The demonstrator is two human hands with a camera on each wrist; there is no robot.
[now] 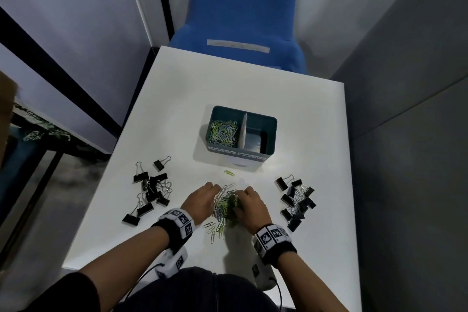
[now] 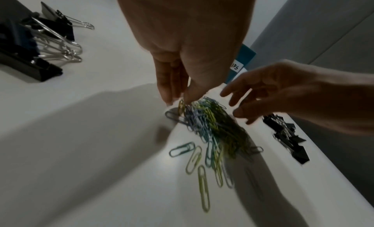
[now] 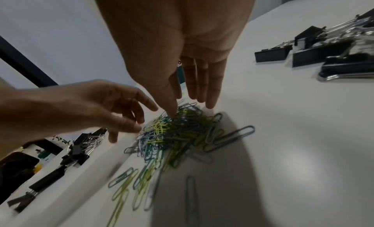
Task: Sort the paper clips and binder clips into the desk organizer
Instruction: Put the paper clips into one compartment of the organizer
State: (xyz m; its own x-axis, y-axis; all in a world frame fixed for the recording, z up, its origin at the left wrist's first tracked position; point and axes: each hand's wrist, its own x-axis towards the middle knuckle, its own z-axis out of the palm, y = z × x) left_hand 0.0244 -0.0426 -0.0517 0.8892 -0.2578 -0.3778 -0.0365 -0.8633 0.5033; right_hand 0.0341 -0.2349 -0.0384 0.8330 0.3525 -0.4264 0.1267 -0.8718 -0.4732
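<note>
A person's left hand [image 1: 202, 199] and right hand [image 1: 249, 204] close in from either side on a heap of coloured paper clips [image 1: 224, 204] on a white table [image 1: 291, 114]; the left hand's fingers [image 2: 168, 86] point down, nearly straight, their tips at the heap's edge, and whether they have pinched a clip cannot be told; the right hand's fingers [image 3: 210, 86] are likewise extended and slightly spread, the thumb tip touching the heap's top, nothing plainly gripped. Loose paper clips [image 1: 215, 229] trail from the heap toward the wrists; one green paper clip [image 1: 229, 173] lies alone just beyond the fingertips. Farther ahead of both hands stands the teal desk organizer [image 1: 268, 124], split by an upright divider [image 1: 243, 130]; its left compartment holds sorted clips [image 1: 224, 132], the right compartment shows a bare floor. A cluster of black binder clips [image 1: 150, 190] lies well outside the left hand; a second binder clip cluster [image 1: 296, 201] lies outside the right hand, both apart from the heap. A blue chair [image 1: 243, 15] stands past the table's far edge.
</note>
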